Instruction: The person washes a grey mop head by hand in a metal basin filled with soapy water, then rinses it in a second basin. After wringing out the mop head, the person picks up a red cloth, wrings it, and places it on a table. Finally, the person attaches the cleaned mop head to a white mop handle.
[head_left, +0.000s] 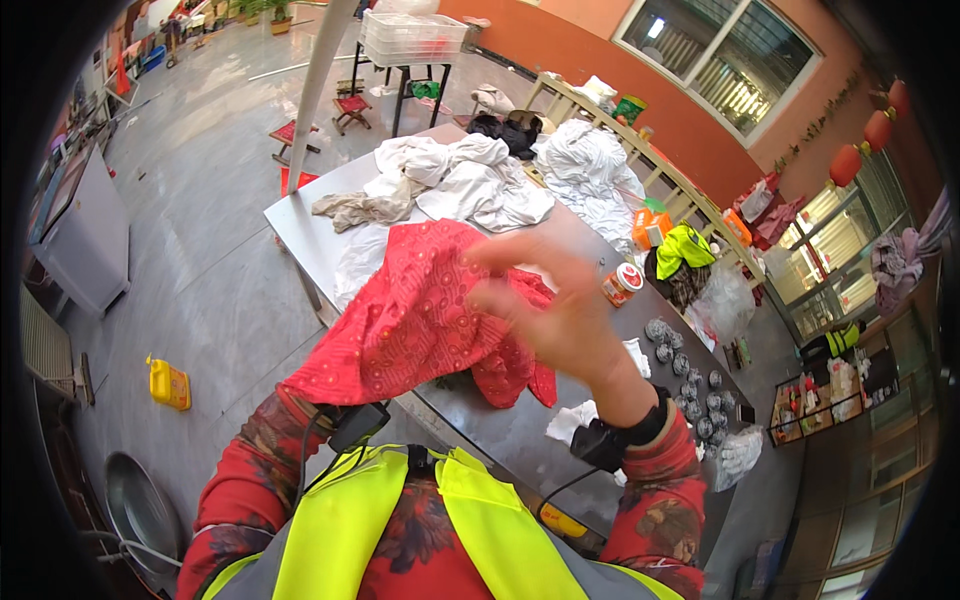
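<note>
A red patterned cloth (420, 315) hangs raised above the metal table (480, 435) in front of me. My left hand is hidden behind or under this cloth; only the red floral sleeve and a wrist strap show at its lower edge. To the right of the cloth, my right hand (555, 315) is blurred, its thumb and fingers spread and curved near the fabric. Whether it touches the cloth cannot be told. Beyond lie crumpled white cloths (487, 187) and a beige cloth (367, 208).
Right of my hand stand a red-lidded jar (622, 283) and several steel-wool balls (680, 364). A pale post (311, 97) rises at the table's far left corner. A wooden rail (675, 191) runs behind a white cloth heap (585, 165). A yellow jug (169, 384) stands on the floor.
</note>
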